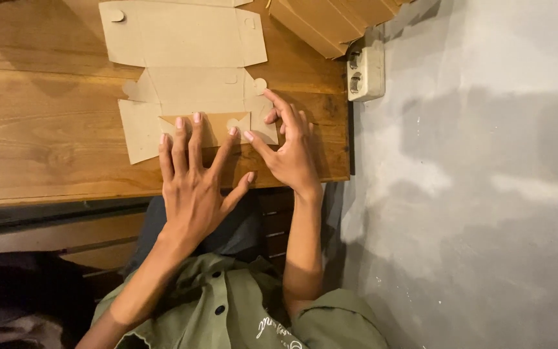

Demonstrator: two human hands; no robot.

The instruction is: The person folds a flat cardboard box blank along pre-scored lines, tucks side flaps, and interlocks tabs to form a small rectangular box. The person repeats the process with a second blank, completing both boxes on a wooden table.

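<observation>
Cardboard blank [188, 71], flat, tan, unfolded w/ tabs.

Matt brown cardboard sheet [188, 71] is lying on the grained, slightly glossy wooden bench [40, 129]; rough grey plaster is covering the wall [485, 161].

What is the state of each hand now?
Left hand: open, fingers spread flat on the cardboard box blank.
Right hand: open, fingers pressing its side flap.

A flat cardboard box blank [188, 71] lay on the wooden table [40, 129]. Both hands rested on its near edge: left hand [195, 184], right hand [292, 152]. A wall socket [365, 72] sat right of it
</observation>
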